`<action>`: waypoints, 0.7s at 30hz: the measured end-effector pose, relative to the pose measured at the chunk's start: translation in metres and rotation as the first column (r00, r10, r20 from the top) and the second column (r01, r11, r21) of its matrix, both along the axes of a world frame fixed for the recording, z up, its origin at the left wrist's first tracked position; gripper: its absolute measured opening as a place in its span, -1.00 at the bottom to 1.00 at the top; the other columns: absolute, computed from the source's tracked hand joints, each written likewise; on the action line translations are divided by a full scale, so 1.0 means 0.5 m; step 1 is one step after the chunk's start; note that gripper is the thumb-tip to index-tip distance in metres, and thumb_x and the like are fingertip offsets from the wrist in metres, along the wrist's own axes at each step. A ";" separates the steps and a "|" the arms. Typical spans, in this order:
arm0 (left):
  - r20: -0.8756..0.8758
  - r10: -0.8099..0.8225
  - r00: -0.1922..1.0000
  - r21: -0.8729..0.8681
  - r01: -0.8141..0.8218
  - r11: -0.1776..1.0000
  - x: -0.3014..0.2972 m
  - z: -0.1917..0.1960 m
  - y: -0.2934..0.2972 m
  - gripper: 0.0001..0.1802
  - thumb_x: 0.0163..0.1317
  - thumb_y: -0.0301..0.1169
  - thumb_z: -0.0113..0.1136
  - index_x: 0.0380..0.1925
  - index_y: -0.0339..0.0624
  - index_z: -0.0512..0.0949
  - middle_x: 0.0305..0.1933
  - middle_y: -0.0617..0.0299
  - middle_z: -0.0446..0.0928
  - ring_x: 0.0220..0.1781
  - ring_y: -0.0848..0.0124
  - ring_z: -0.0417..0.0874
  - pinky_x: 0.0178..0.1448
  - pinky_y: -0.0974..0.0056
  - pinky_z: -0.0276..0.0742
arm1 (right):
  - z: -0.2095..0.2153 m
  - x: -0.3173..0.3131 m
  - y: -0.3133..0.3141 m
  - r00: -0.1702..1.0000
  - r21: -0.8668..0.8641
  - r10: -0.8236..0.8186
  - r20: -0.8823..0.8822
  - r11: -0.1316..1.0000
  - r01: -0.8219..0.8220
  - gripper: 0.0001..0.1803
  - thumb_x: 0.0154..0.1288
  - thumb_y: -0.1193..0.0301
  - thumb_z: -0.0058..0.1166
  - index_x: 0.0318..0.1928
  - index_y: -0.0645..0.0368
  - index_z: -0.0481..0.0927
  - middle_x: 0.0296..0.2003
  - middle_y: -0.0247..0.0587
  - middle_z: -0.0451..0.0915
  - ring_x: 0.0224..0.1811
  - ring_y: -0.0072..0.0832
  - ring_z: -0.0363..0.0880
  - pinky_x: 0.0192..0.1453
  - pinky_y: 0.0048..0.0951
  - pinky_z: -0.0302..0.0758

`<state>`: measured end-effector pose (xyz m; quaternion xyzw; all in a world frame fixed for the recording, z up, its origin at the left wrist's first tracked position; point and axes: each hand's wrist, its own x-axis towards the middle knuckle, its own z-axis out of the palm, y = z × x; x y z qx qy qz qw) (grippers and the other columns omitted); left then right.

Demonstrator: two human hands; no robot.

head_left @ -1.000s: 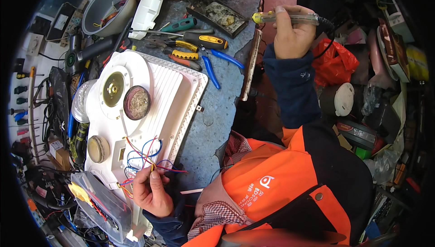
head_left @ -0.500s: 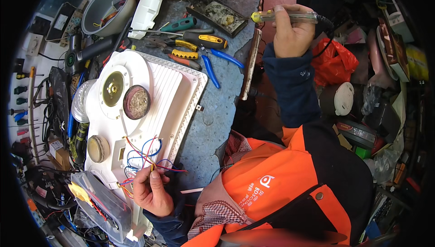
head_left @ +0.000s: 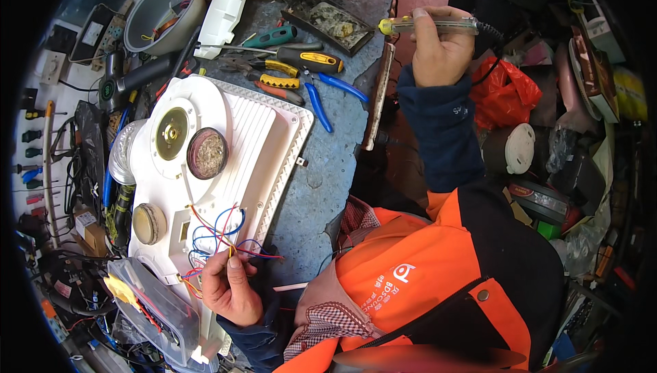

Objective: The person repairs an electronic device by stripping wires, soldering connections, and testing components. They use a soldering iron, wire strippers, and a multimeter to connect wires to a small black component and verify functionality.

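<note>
My left hand (head_left: 234,292) is closed, thumb and fingertips pinching thin coloured wires (head_left: 217,236) in red, blue and yellow. These wires trail over a white plastic housing (head_left: 253,161) with ribs and a round raised part. My right hand (head_left: 443,46), up and to the right of the bench, grips a soldering iron (head_left: 438,25) by its clear handle. Its yellow end points left and a black cord leaves the other end; I cannot make out the metal tip. On the housing sit an open round tin (head_left: 207,155) with rough greyish contents and a second small round tin (head_left: 149,224).
Blue-handled cutters (head_left: 318,106), pliers (head_left: 277,75) and screwdrivers (head_left: 311,60) lie beyond the housing. A dark tray (head_left: 332,24) stands at the bench edge, a grey bowl (head_left: 164,17) at far left. A clear plastic box (head_left: 161,311) is near left, a red bag (head_left: 506,92) at right.
</note>
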<state>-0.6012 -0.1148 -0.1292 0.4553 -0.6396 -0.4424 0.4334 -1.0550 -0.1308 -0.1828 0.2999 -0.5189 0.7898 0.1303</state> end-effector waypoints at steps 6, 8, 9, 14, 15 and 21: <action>-0.007 -0.002 1.000 0.009 0.002 1.000 0.003 -0.001 -0.001 -0.83 0.59 -0.47 0.29 0.03 -0.35 0.67 -0.20 0.13 0.72 -0.35 0.49 0.63 -0.23 0.43 0.54 | 0.011 0.007 0.006 1.000 -0.014 -0.030 0.005 0.999 0.030 -0.81 0.45 0.58 0.35 -0.03 0.24 0.60 -0.22 -0.19 0.75 -0.32 -0.58 0.70 -0.23 -0.53 0.64; -0.002 0.022 1.000 0.032 -0.022 0.999 0.004 0.004 0.003 -0.84 0.59 -0.48 0.28 0.04 -0.35 0.67 -0.21 0.12 0.72 -0.36 0.49 0.63 -0.24 0.43 0.54 | 0.030 0.032 0.008 0.998 -0.087 0.023 0.065 0.996 -0.018 -0.80 0.45 0.56 0.37 -0.05 0.24 0.59 -0.23 -0.24 0.72 -0.28 -0.61 0.68 -0.15 -0.50 0.63; 0.002 0.041 0.999 0.044 -0.041 0.998 0.006 0.007 0.006 -0.84 0.59 -0.49 0.28 0.04 -0.35 0.67 -0.21 0.12 0.72 -0.36 0.49 0.63 -0.24 0.43 0.55 | 0.035 0.032 0.008 0.998 -0.073 0.012 0.064 0.997 -0.007 -0.81 0.45 0.56 0.36 -0.05 0.23 0.59 -0.24 -0.25 0.71 -0.30 -0.61 0.67 -0.19 -0.52 0.62; -0.043 0.040 0.998 0.174 -0.032 0.984 -0.029 0.034 -0.018 -0.83 0.60 -0.50 0.27 0.03 -0.39 0.68 -0.31 0.24 0.67 -0.40 0.53 0.63 -0.29 0.43 0.54 | 0.084 0.069 0.057 0.988 -0.191 0.099 0.122 0.979 -0.074 -0.81 0.43 0.60 0.31 -0.03 0.18 0.60 -0.25 -0.08 0.77 -0.44 -0.53 0.67 -0.38 -0.56 0.56; -0.111 0.078 0.991 0.201 -0.055 0.978 -0.036 0.030 -0.019 -0.82 0.60 -0.48 0.28 0.03 -0.40 0.68 -0.32 0.26 0.67 -0.41 0.55 0.61 -0.30 0.43 0.53 | 0.099 0.092 0.067 0.975 -0.272 0.191 0.109 0.950 -0.156 -0.82 0.44 0.59 0.27 -0.02 0.19 0.60 -0.23 0.01 0.79 -0.47 -0.50 0.67 -0.42 -0.56 0.55; -0.197 0.074 0.978 0.203 -0.034 0.979 -0.047 0.022 -0.021 -0.83 0.57 -0.44 0.34 -0.06 -0.37 0.73 -0.37 0.30 0.68 -0.45 0.61 0.58 -0.32 0.47 0.49 | 0.138 0.270 0.094 0.711 -0.372 0.702 -0.043 0.650 -0.663 -0.80 0.50 0.57 0.08 0.08 0.23 0.53 -0.08 0.29 0.71 -0.42 -0.36 0.60 -0.30 -0.38 0.62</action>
